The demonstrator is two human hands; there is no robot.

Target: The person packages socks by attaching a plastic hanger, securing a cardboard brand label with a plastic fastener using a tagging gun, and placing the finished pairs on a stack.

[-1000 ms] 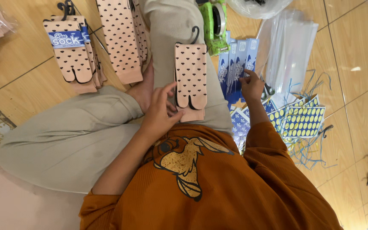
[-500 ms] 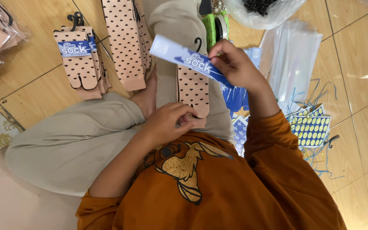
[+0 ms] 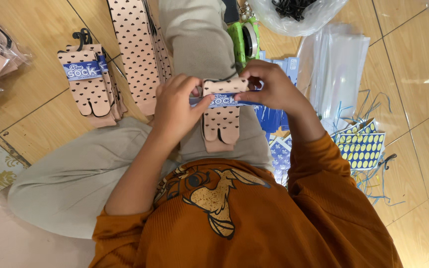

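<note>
A pair of pink split-toe socks with small dark hearts (image 3: 220,125) lies on my lap, toes toward me. A blue and white paper band (image 3: 223,100) crosses them near the cuff. My left hand (image 3: 175,106) pinches the band's left end against the socks. My right hand (image 3: 269,89) grips the band's right end and the socks' cuff. Both hands are closed on the band and socks together.
A banded sock stack with black hangers (image 3: 88,84) and a long pile of unbanded socks (image 3: 137,49) lie left on the wooden floor. Right: blue bands (image 3: 274,116), clear bags (image 3: 336,69), yellow-dot sticker sheets (image 3: 361,149), green tape dispenser (image 3: 247,42), bag of black hangers (image 3: 294,12).
My right hand picked a blue band from the pile at the right, carried it over and laid it across the socks. Now both hands hold it around them.
</note>
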